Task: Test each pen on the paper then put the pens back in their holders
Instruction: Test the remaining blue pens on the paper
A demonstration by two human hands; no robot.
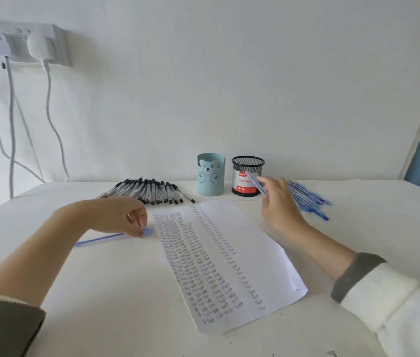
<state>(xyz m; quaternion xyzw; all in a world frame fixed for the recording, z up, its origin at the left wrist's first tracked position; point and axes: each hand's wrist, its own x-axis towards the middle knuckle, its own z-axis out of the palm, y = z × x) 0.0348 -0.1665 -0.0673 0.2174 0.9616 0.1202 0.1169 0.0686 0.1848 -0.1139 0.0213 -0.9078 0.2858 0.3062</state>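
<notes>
Head view: left hand (126, 219), fingers pinching a blurred blue pen (105, 238) on the counter (100, 292), just left of the paper (229, 258). Right hand (278, 202), fingers holding a second pen (254, 181) beyond the paper, in front of the mesh holder (248, 163).

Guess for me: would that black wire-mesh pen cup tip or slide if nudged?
Mostly open mesh, the black wire-mesh pen cup probably is light. It looks squat and broad-based, so it would likely slide on the smooth white table rather than tip.
</notes>
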